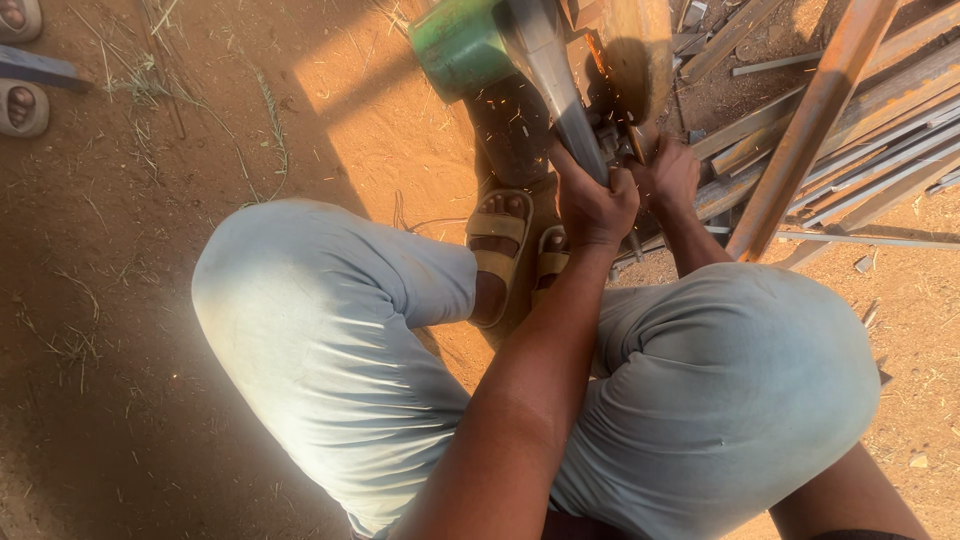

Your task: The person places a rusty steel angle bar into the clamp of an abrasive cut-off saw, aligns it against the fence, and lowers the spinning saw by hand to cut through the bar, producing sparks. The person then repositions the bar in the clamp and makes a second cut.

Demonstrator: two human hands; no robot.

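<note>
I am squatting on red earth in front of a cut-off saw with a green motor housing (458, 45). My left hand (592, 205) is shut round the lower end of the saw's grey handle (548, 70). My right hand (668, 175) lies just to its right, pressing down on a metal piece at the saw's clamp; what its fingers hold is hidden. A few orange sparks show below the green housing. The rusty blade guard (640, 50) stands above both hands.
A long rusty angle bar (812, 115) leans across a pile of steel strips and bars (890, 150) on the right. My feet in tan sandals (500, 245) rest at the saw's base. Another person's sandalled feet (20, 105) are at the top left.
</note>
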